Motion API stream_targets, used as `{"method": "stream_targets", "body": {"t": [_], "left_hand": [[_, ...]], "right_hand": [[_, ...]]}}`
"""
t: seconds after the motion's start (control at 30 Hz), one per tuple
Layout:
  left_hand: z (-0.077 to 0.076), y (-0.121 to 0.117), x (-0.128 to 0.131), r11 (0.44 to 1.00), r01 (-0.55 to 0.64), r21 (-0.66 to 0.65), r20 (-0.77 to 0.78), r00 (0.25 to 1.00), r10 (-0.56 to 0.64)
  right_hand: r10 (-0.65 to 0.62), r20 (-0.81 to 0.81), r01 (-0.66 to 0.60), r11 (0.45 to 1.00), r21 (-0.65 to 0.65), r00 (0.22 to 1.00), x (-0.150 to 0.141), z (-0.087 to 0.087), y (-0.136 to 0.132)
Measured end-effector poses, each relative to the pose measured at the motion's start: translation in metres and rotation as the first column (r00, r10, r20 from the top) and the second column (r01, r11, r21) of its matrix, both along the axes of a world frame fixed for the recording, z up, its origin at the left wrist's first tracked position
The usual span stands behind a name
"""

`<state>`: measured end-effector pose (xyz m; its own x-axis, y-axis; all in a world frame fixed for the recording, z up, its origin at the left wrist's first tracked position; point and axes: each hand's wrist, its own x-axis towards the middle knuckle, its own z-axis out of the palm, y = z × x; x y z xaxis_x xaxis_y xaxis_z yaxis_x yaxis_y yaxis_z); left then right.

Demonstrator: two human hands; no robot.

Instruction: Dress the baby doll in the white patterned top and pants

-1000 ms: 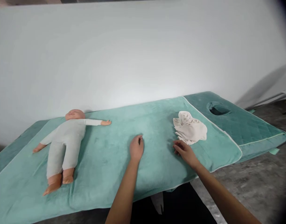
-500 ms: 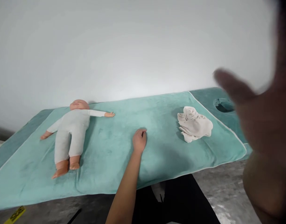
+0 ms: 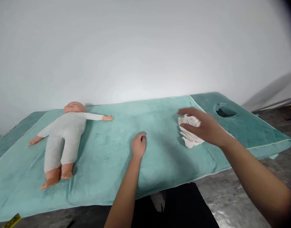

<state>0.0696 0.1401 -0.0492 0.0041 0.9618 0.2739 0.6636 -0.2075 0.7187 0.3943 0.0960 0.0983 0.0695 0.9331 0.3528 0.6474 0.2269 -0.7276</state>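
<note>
A baby doll (image 3: 62,136) in a pale grey one-piece lies on its back at the left of a teal towel (image 3: 112,158). My left hand (image 3: 138,145) rests on the towel near its middle, fingers curled loosely with nothing in them. My right hand (image 3: 204,126) hovers just above a crumpled white cloth (image 3: 190,139) at the towel's right, fingers stretched out and apart, hiding part of the cloth.
The towel covers a padded teal table (image 3: 254,133) with a face hole (image 3: 223,110) at its right end. A plain white wall (image 3: 136,47) runs behind the table. Grey floor (image 3: 235,196) lies in front and to the right. A yellow strip (image 3: 12,220) shows at the bottom left.
My right hand rose close to the camera, then came back down over the white cloth. My left hand stayed on the towel. The view shifted slightly.
</note>
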Motion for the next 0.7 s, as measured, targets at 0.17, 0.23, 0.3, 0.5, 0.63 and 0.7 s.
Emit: {"method": "stream_targets", "body": {"t": [0.17, 0.23, 0.3, 0.5, 0.63, 0.7], "left_hand": [[-0.010, 0.004, -0.001, 1.000, 0.007, 0.008, 0.022, 1.000, -0.007], [-0.012, 0.004, -0.001, 1.000, 0.015, 0.015, 0.029, 0.999, -0.015], [-0.011, 0.003, -0.001, 1.000, 0.009, 0.006, 0.039, 0.999, -0.010], [-0.003, -0.001, -0.002, 1.000, 0.020, 0.009, 0.088, 0.996, -0.021], [0.002, -0.006, -0.002, 0.995, 0.099, 0.003, 0.184, 0.978, -0.098], [0.005, -0.009, -0.002, 0.989, 0.150, -0.008, 0.243, 0.959, -0.143]], "right_hand": [[0.088, 0.687, 0.065, 0.979, -0.193, 0.721, 0.041, -0.051, 0.023], [0.133, 0.750, 0.055, 0.974, -0.220, 0.647, 0.054, -0.055, 0.028], [0.163, 0.718, 0.026, 0.970, -0.244, 0.677, 0.054, -0.044, 0.033], [0.023, 0.092, -0.010, 0.989, -0.147, 0.995, -0.009, 0.034, 0.024], [0.254, -0.427, -0.297, 0.954, -0.036, 0.868, -0.055, 0.081, -0.003], [0.339, -0.549, -0.344, 0.934, 0.097, 0.764, -0.070, 0.099, -0.014]]}}
